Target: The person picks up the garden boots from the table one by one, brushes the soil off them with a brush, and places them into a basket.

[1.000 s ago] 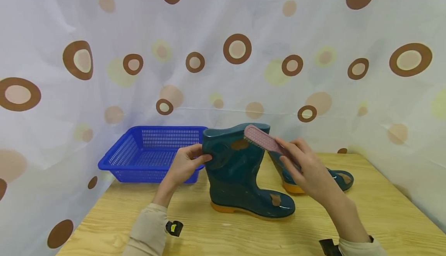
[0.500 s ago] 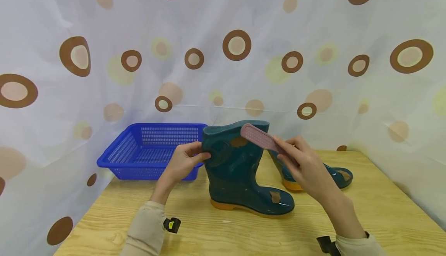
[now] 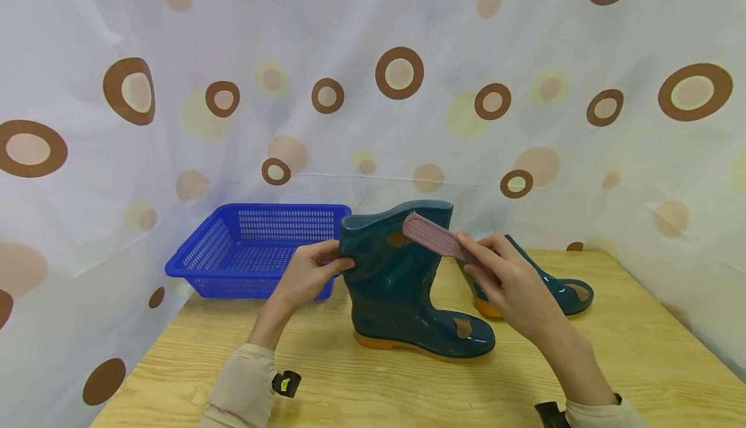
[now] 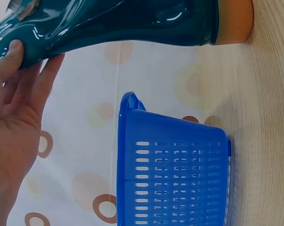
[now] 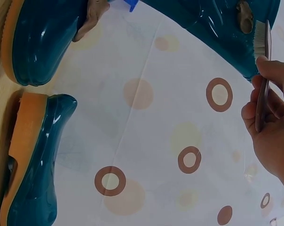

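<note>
A dark green rubber boot with an orange sole stands upright on the table. Brown smears mark its shaft and toe. My left hand pinches the back of the shaft near the top, thumb on the near side. In my right hand is a pink-backed brush, gripped by its handle between thumb and fingers. Its head lies over the upper shaft beside the smear; pale bristles face the boot in the right wrist view. Whether they touch it, I cannot tell.
A second green boot, also smeared brown on the toe, stands behind my right hand, partly hidden. To the left is a blue plastic basket. Beneath everything lies a wooden table, with a dotted curtain behind it.
The brush head has moved slightly left and down along the upper shaft, and its bristles now show at its upper edge. The left hand and the boot stay in place.
</note>
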Action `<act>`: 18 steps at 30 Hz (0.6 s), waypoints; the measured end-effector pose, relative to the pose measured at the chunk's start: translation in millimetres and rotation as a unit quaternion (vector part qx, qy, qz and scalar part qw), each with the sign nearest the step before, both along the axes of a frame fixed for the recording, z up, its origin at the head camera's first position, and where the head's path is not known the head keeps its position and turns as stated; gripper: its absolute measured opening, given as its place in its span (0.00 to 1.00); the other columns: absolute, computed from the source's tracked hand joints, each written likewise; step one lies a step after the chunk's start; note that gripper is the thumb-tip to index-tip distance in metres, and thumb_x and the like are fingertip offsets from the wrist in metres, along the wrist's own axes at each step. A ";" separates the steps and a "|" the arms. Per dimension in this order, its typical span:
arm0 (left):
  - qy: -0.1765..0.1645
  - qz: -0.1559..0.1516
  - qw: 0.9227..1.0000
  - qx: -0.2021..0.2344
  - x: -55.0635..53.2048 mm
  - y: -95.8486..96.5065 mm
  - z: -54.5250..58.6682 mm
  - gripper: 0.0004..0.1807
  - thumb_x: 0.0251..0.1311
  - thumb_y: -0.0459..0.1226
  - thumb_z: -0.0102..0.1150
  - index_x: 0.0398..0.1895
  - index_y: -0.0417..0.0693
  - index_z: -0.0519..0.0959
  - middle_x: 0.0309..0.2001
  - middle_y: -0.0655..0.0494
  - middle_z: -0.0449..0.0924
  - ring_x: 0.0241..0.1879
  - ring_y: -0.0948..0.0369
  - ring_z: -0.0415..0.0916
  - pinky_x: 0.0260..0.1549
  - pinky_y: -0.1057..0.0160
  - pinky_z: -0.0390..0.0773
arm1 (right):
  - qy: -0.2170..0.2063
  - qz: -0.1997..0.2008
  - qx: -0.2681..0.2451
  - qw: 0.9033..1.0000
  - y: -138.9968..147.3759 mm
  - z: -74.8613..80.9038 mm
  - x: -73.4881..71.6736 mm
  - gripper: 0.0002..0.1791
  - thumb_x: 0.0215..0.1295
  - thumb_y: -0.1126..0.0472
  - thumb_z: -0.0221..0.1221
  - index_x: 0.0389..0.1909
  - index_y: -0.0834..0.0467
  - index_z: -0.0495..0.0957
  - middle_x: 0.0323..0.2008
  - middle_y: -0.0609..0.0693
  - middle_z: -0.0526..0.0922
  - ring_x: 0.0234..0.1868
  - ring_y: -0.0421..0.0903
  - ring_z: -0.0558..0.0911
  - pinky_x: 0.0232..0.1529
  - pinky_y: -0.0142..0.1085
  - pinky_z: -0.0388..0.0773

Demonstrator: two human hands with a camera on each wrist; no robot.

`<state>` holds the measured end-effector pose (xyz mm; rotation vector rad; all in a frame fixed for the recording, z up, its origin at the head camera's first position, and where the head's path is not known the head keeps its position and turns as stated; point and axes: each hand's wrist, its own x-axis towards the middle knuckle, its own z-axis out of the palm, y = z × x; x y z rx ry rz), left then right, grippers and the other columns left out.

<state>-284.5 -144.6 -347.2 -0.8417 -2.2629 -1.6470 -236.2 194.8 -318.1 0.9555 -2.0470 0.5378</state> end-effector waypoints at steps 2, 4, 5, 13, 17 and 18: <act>-0.002 0.000 1.000 -0.002 -0.8 -0.3 -1.1 0.13 0.65 0.36 0.62 0.51 0.43 0.83 0.47 0.46 0.86 0.47 0.56 0.85 0.49 0.61 0.84 | 0.001 0.000 0.000 1.000 -0.6 -1.2 -1.2 0.36 0.50 0.79 0.68 0.64 0.60 0.76 0.44 0.52 0.77 0.33 0.36 0.66 0.30 0.22 0.61; -0.006 -0.001 1.000 -0.004 -1.8 -0.4 -2.6 0.13 0.65 0.36 0.62 0.51 0.43 0.83 0.47 0.45 0.86 0.47 0.56 0.85 0.49 0.61 0.84 | 0.000 -0.002 0.000 1.000 -0.5 -2.3 -1.8 0.37 0.50 0.79 0.68 0.64 0.59 0.76 0.43 0.52 0.77 0.33 0.36 0.66 0.30 0.22 0.62; -0.009 0.000 1.000 -0.005 -2.0 -0.6 -3.2 0.13 0.65 0.36 0.62 0.51 0.43 0.83 0.47 0.46 0.86 0.47 0.56 0.85 0.49 0.61 0.84 | -0.003 -0.003 0.001 1.000 -0.2 -2.8 -2.0 0.37 0.50 0.79 0.68 0.64 0.59 0.76 0.43 0.52 0.77 0.33 0.35 0.66 0.30 0.22 0.62; -0.018 0.002 1.000 0.000 -1.0 -2.5 -2.8 0.12 0.65 0.36 0.63 0.49 0.45 0.84 0.46 0.48 0.87 0.46 0.59 0.85 0.48 0.63 0.84 | -0.019 0.003 0.003 1.000 0.7 -2.7 -3.7 0.37 0.51 0.78 0.68 0.65 0.59 0.74 0.43 0.52 0.76 0.34 0.33 0.64 0.30 0.22 0.63; -0.014 -0.003 1.000 0.000 -1.4 -2.8 -1.1 0.11 0.65 0.36 0.63 0.49 0.45 0.84 0.46 0.47 0.87 0.45 0.61 0.84 0.47 0.64 0.84 | -0.015 0.009 0.006 1.000 0.2 -0.6 -5.9 0.38 0.51 0.79 0.67 0.66 0.58 0.73 0.43 0.52 0.76 0.35 0.33 0.65 0.30 0.22 0.64; -0.013 -0.004 1.000 0.000 -1.5 -3.1 -0.6 0.11 0.65 0.36 0.62 0.49 0.45 0.84 0.46 0.47 0.87 0.45 0.61 0.84 0.47 0.63 0.84 | -0.013 0.011 0.006 1.000 0.1 -0.2 -6.6 0.38 0.51 0.79 0.67 0.66 0.58 0.73 0.43 0.53 0.77 0.35 0.33 0.65 0.30 0.23 0.64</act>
